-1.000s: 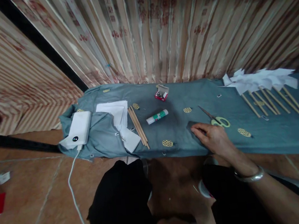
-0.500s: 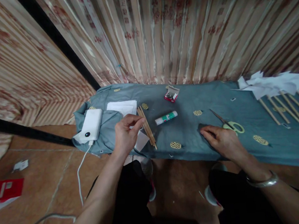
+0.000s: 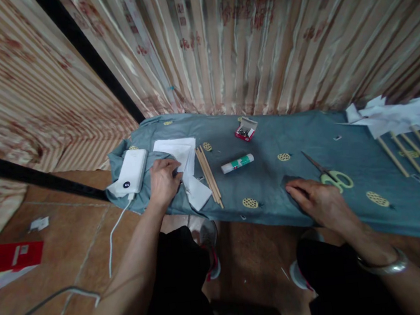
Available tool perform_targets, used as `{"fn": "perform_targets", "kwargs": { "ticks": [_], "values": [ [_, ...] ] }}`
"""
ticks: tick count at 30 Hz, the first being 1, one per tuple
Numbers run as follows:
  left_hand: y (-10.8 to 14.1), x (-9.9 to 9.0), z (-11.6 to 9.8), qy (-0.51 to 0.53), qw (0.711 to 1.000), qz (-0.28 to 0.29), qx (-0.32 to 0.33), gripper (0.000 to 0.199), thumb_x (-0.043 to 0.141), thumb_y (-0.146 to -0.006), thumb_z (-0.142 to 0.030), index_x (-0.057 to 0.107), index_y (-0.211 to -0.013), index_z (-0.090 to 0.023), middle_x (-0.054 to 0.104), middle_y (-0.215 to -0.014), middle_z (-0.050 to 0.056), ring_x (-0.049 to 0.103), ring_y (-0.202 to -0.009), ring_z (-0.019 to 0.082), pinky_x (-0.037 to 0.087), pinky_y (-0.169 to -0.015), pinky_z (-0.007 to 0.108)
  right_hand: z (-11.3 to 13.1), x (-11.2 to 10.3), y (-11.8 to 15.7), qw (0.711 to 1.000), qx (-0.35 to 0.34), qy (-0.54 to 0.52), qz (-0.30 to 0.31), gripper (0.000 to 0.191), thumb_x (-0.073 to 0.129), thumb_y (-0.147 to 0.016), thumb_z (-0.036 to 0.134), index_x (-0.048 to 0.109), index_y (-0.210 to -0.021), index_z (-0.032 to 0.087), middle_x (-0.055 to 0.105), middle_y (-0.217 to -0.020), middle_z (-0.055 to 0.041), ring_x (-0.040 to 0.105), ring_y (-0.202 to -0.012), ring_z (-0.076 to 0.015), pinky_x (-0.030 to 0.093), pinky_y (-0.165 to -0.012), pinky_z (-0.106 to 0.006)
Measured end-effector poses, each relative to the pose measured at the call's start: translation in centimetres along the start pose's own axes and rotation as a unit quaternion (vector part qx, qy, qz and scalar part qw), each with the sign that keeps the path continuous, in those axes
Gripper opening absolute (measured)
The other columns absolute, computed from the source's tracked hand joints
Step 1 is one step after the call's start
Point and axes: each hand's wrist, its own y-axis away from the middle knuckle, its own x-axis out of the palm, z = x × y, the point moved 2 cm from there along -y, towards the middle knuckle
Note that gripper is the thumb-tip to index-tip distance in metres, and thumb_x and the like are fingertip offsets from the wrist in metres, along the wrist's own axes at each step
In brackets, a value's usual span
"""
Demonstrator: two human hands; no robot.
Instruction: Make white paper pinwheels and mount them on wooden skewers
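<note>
My left hand (image 3: 165, 182) is over the crumpled edge of the cloth, beside the stack of white paper sheets (image 3: 174, 145). Its fingers are bent, with thumb and forefinger slightly apart at the paper's edge. A folded white paper piece (image 3: 198, 193) lies just right of it, next to several thin wooden sticks (image 3: 209, 177). Resting on the cloth, my right hand (image 3: 319, 198) has its fingers curled closed; whatever is inside them is hidden. Scissors with pale green handles (image 3: 337, 179) lie beyond its knuckles. A glue stick (image 3: 238, 163) lies between the two hands.
A small red open box (image 3: 245, 129) of metal pieces sits toward the back. White paper pinwheels on sticks (image 3: 402, 118) lie at right. A white power bank (image 3: 133, 172) with a cable rests at the left end of the blue-grey cloth (image 3: 271, 201). Curtains hang behind.
My left hand has moved left and away from the sticks, its thumb and forefinger parting; the folded paper shows more fully. My right hand stays in place. The view has shifted slightly.
</note>
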Motion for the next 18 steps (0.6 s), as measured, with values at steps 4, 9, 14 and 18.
{"fn": "perform_targets", "kwargs": {
  "ticks": [4,9,14,18],
  "values": [
    [0.2,-0.3,-0.1,-0.010,1.000,-0.002,-0.004,0.025,0.056,-0.085,-0.025,0.075,-0.099,-0.018,0.072,-0.110,0.011,0.056,-0.111,0.033,0.043,-0.094,0.048,-0.1,0.1,0.1,1.000,-0.001,-0.003,0.006,0.028,0.046,-0.095,0.036,0.071,-0.096,0.022,0.078,-0.098,-0.0079,0.075,-0.089,-0.0262,0.057,-0.081,-0.038],
    [0.5,-0.4,-0.2,-0.020,1.000,0.018,0.007,0.026,0.055,-0.087,-0.024,0.075,-0.102,-0.017,0.074,-0.111,0.011,0.059,-0.111,0.033,0.042,-0.096,0.049,0.0,0.0,0.1,1.000,0.007,-0.010,0.011,0.028,0.046,-0.095,0.037,0.070,-0.096,0.023,0.078,-0.099,-0.0080,0.074,-0.092,-0.0276,0.057,-0.082,-0.039],
    [0.5,-0.7,-0.4,-0.017,1.000,0.008,0.006,0.029,0.049,-0.091,-0.025,0.077,-0.097,-0.018,0.076,-0.107,0.009,0.063,-0.107,0.031,0.041,-0.097,0.048,0.1,0.0,0.1,1.000,0.013,-0.019,0.012,0.026,0.047,-0.095,0.036,0.070,-0.095,0.025,0.078,-0.099,-0.0079,0.075,-0.090,-0.0285,0.058,-0.081,-0.040],
    [0.3,-1.1,-0.5,-0.024,1.000,-0.001,-0.007,0.028,0.051,-0.089,-0.024,0.077,-0.096,-0.016,0.076,-0.102,0.010,0.064,-0.105,0.032,0.043,-0.095,0.048,0.0,0.1,0.0,1.000,0.004,-0.019,0.008,0.026,0.048,-0.094,0.035,0.071,-0.095,0.024,0.078,-0.099,-0.0074,0.075,-0.089,-0.0276,0.058,-0.080,-0.039]
  ]
}}
